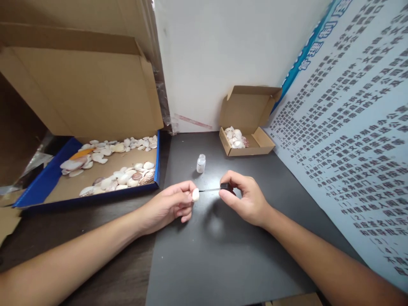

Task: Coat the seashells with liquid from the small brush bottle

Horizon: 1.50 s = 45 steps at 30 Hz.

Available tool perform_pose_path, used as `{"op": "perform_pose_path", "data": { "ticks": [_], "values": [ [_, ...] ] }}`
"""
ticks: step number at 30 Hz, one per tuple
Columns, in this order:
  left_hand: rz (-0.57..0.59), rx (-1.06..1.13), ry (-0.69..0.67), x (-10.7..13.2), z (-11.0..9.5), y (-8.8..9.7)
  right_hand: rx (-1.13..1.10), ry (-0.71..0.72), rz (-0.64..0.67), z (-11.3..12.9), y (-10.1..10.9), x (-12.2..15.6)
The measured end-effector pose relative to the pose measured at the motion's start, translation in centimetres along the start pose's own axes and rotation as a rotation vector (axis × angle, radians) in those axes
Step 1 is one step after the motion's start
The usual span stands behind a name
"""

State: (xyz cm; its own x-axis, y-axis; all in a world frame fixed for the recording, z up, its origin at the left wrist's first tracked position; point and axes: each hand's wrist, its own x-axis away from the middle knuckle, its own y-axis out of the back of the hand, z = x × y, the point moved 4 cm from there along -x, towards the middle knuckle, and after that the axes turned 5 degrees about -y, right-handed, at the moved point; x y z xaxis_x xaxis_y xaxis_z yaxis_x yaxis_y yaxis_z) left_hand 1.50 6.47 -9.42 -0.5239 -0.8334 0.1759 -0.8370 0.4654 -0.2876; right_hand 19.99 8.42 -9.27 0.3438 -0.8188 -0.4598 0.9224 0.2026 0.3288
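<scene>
Between the thumb and fingers of my left hand point(175, 202) is a small white seashell point(195, 194). My right hand point(244, 196) pinches the black cap of a thin brush point(210, 190). The brush points left, and its dark tip is at the shell's right side; whether it touches cannot be made out. Just beyond my hands, a small clear glass bottle point(200, 164) stands upright with its mouth uncovered. Both hands are raised over the dark grey mat.
A blue-edged cardboard box point(70, 187) with its lid up holds many shells point(123, 176) at the left. Back right, a smaller open carton point(251, 149) contains more shells point(235, 138). A white board point(223, 51) stands behind, and a printed poster point(350, 127) leans along the right.
</scene>
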Motion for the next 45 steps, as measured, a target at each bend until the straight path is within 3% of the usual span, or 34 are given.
{"op": "perform_pose_path", "data": {
  "ticks": [24, 35, 40, 45],
  "values": [
    [-0.002, -0.053, 0.025, -0.05, 0.18, 0.05, 0.067, 0.076, 0.012, 0.6, -0.18, 0.22],
    [0.028, -0.073, 0.009, -0.17, 0.28, 0.15, 0.134, 0.007, -0.082, 0.46, 0.31, 0.21],
    [0.017, -0.073, 0.008, -0.24, 0.41, 0.24, 0.085, 0.03, 0.006, 0.44, 0.02, 0.15],
    [0.019, -0.09, 0.01, -0.18, 0.45, 0.26, 0.079, -0.014, -0.012, 0.25, 0.15, 0.04]
  ]
}}
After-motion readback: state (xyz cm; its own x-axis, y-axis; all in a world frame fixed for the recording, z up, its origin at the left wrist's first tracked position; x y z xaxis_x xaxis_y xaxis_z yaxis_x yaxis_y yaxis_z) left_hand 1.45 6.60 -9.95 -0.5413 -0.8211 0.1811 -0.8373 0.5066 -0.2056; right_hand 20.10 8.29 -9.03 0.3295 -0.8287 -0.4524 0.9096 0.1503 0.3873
